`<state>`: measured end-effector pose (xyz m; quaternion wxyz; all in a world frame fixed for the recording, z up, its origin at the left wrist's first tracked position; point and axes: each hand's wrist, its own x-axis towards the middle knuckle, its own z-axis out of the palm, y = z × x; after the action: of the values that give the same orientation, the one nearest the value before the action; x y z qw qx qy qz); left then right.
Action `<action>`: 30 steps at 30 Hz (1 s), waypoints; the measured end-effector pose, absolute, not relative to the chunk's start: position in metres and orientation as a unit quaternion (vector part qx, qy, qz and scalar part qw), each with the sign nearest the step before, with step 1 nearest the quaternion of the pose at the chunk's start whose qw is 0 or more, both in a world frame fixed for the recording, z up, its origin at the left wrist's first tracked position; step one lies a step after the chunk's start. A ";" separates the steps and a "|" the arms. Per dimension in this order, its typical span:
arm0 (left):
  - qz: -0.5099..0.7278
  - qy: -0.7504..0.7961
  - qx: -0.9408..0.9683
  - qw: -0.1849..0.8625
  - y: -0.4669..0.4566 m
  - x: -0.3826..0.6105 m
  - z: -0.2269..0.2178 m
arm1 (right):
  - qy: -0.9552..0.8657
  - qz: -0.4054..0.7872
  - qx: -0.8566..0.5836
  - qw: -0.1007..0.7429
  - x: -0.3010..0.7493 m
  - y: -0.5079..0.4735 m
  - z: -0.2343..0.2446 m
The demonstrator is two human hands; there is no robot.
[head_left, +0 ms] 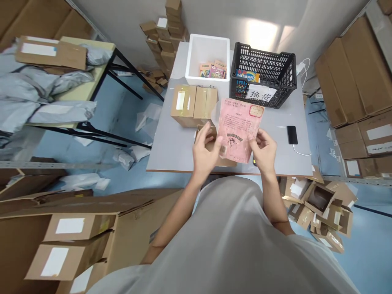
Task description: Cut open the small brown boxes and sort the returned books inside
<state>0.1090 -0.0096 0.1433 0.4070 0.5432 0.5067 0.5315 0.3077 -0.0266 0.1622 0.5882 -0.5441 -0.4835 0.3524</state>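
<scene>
A pink book (pixel 237 126) with printed text and a small cartoon figure is held up over the table, its printed side toward me. My right hand (pixel 263 150) pinches its right edge, thumb in front and fingers behind. At the lower left edge, the thumb of my left hand (pixel 206 152) lies over the book, with the fingers curled and partly hidden behind it. Something clear or pale shows along the book's upper left edge; I cannot make out what it is. Beneath the book and my left hand lies a cardboard box (pixel 225 162), mostly covered.
On the grey table (pixel 165 151) stand closed cartons (pixel 194 102), a white foam box (pixel 208 49) with books, and a black crate (pixel 263 65) with a paper label and books. A phone (pixel 292 134) lies right, its cable plugged in. Discarded boxes (pixel 321 204) litter the floor.
</scene>
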 end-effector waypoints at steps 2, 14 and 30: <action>0.503 0.473 0.481 0.541 0.004 0.094 0.141 | -0.481 0.383 -0.525 0.589 0.315 -0.024 0.159; 0.523 0.496 0.431 0.542 0.006 0.096 0.122 | -0.436 0.353 -0.604 0.566 0.316 -0.007 0.116; 0.505 0.548 0.580 0.329 0.004 0.102 0.118 | -0.408 0.524 -0.517 0.541 0.314 0.001 0.110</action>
<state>0.1022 0.0043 0.1183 0.3294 0.5799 0.5479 0.5051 0.3141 0.0008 0.1103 0.5413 -0.5166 -0.4075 0.5235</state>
